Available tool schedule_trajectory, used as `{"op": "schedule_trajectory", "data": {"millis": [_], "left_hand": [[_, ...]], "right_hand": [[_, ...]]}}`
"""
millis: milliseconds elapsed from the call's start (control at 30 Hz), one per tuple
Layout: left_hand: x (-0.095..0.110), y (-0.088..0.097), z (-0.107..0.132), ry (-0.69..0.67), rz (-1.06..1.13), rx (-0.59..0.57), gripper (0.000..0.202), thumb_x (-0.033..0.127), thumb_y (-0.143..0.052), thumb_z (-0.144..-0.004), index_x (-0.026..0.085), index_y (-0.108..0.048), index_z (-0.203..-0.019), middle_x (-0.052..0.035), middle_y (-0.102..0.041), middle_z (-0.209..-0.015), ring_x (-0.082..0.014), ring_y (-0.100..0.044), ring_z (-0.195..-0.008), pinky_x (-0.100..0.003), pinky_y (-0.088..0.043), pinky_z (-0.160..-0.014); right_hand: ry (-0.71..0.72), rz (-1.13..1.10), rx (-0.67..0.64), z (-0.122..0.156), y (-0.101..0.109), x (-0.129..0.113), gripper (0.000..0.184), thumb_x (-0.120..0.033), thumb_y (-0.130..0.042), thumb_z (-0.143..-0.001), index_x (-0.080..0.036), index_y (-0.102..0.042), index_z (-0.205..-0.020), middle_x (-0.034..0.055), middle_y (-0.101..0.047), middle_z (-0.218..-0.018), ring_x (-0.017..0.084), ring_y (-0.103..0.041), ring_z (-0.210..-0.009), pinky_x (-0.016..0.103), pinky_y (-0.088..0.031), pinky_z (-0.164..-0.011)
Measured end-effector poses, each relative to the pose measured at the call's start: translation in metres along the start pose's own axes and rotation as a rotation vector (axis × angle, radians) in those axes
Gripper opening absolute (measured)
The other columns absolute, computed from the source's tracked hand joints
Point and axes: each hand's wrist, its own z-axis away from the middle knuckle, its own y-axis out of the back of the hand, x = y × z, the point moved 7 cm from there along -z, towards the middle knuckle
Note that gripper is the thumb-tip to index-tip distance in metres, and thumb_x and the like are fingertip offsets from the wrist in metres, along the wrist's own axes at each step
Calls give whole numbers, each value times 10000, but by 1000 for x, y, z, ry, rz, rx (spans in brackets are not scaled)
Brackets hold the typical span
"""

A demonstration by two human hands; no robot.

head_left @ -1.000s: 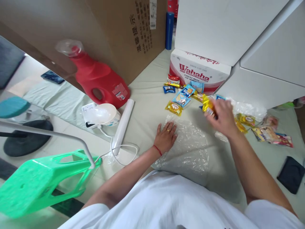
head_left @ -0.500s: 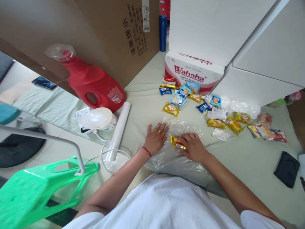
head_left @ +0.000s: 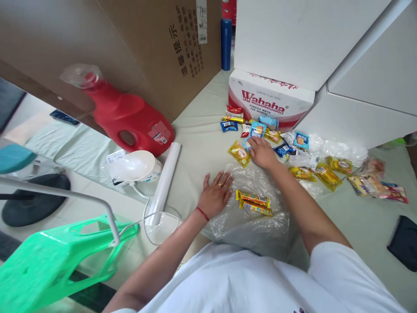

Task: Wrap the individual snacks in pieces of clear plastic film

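Note:
My left hand (head_left: 215, 194) lies flat, fingers stretched out, on the left edge of a clear plastic bag (head_left: 250, 228). Two thin yellow-and-red snack bars (head_left: 254, 202) rest side by side on this bag, apart from both hands. Farther back, my right hand (head_left: 262, 152) has its fingers closed over a light-blue snack packet (head_left: 246, 144), which it partly covers. Just left of that hand sits a yellow snack packet (head_left: 239, 153). Behind it are a blue biscuit packet (head_left: 257, 129) and a small dark-blue packet (head_left: 229, 126).
A Wahaba-style white-and-red carton (head_left: 270, 100) stands behind the snacks. More yellow packets (head_left: 327, 176) and crumpled clear plastic (head_left: 339, 145) lie right. On the left are a red jug (head_left: 130, 115), a white roll (head_left: 164, 182), a white cup (head_left: 143, 165) and a green stool (head_left: 65, 248).
My right hand has left the two yellow-and-red bars lying on the bag and moved back to the light-blue snack packet. My left hand stays flat in place. The view has shifted slightly.

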Motion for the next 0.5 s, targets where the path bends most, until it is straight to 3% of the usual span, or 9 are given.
{"op": "schedule_trajectory", "data": {"millis": [100, 200, 333, 433, 500], "left_hand": [[0, 0, 0, -10, 16, 4, 520, 408, -348, -1080, 293, -466, -1573, -88, -438, -1649, -290, -363, -1555, -660, -144, -1277], [-1, 0, 0, -10, 32, 10, 513, 402, -357, -1079, 297, -476, -1567, -89, -448, -1644, -291, -365, -1554, -649, -128, -1284], [-2, 0, 0, -4, 36, 11, 507, 404, -348, -1083, 282, -489, -1555, -84, -450, -1643, -285, -364, -1554, -656, -133, -1283], [-2, -1, 1, -6, 33, 0, 509, 413, -342, -1087, 269, -488, -1553, -85, -444, -1647, -276, -362, -1555, -653, -143, -1283], [-1, 0, 1, -3, 27, -4, 508, 412, -352, -1085, 269, -489, -1553, -89, -445, -1646, -277, -363, -1554, -648, -150, -1283]], "right_hand": [[-85, 31, 46, 42, 9, 26, 559, -386, -372, -1046, -138, -528, -1522, 203, -569, -1457, 346, -526, -1264, 505, -414, -1082], [-106, 38, 118, 50, 33, 37, 503, -470, -418, -1028, -184, -678, -1350, 169, -617, -1367, 348, -514, -1231, 496, -440, -1049], [-96, 54, 230, -7, 65, 29, 473, -392, -331, -1058, -165, -728, -1176, 167, -667, -1202, 337, -509, -1158, 476, -435, -1024], [-46, 136, 167, -71, 66, 19, 444, -250, -314, -1042, -116, -714, -1180, 194, -673, -1166, 342, -485, -1201, 500, -398, -1046], [-47, 178, 97, -105, 58, 19, 368, -221, -405, -1013, -92, -729, -1129, 212, -684, -1155, 370, -428, -1303, 566, -323, -1106]]}}
